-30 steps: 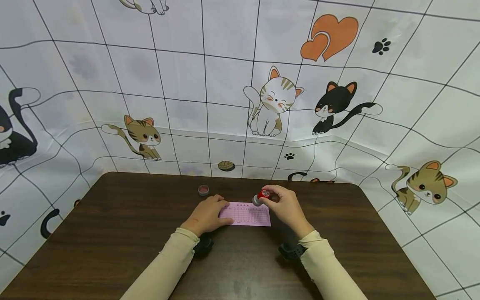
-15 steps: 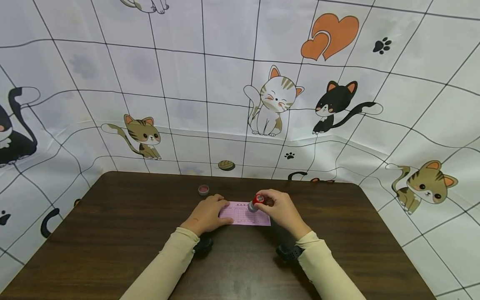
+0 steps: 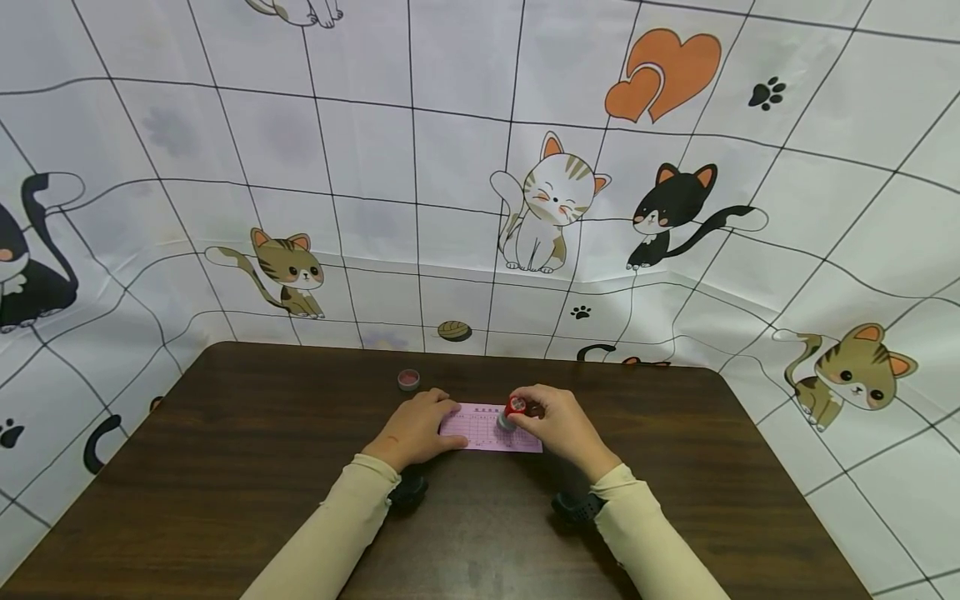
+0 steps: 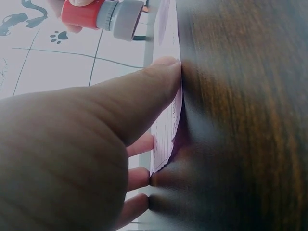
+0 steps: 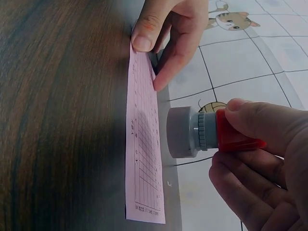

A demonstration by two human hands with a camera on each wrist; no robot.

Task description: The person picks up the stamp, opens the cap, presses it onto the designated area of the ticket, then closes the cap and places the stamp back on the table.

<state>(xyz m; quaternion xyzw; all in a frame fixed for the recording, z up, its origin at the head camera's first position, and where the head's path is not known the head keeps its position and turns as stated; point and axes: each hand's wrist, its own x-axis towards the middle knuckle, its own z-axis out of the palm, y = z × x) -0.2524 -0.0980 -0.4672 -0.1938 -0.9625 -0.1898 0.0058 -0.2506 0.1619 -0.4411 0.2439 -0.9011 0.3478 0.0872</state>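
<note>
Since the frame of one second ago, my right hand (image 3: 564,427) has shifted left and slightly nearer, taking the red-and-grey stamp (image 3: 515,406) from the far right edge of the pink slip (image 3: 483,433) to a place over its right half. My left hand (image 3: 415,431) has not noticeably changed position.

A small round dish (image 3: 408,380) with a reddish interior stands beyond the slip, to the left and apart from it. My left hand covers the slip's left end; printed ruled columns show on the remainder.

My right hand is clamped on the stamp's red handle, thumb opposite fingers. The right wrist view shows the grey head facing the slip, with a gap between. My left thumb and fingers are spread apart, the thumb resting on the near side of the slip and the fingers at its far side.

The slip lies on a dark wood-grain table (image 3: 225,467), right of centre and towards the far edge. Behind stands a white wall covering (image 3: 367,142) printed with black grid lines, cats and orange hearts (image 3: 682,71). I wear pale yellow sleeves (image 3: 652,533), with a dark strap (image 3: 577,507) at each wrist.
</note>
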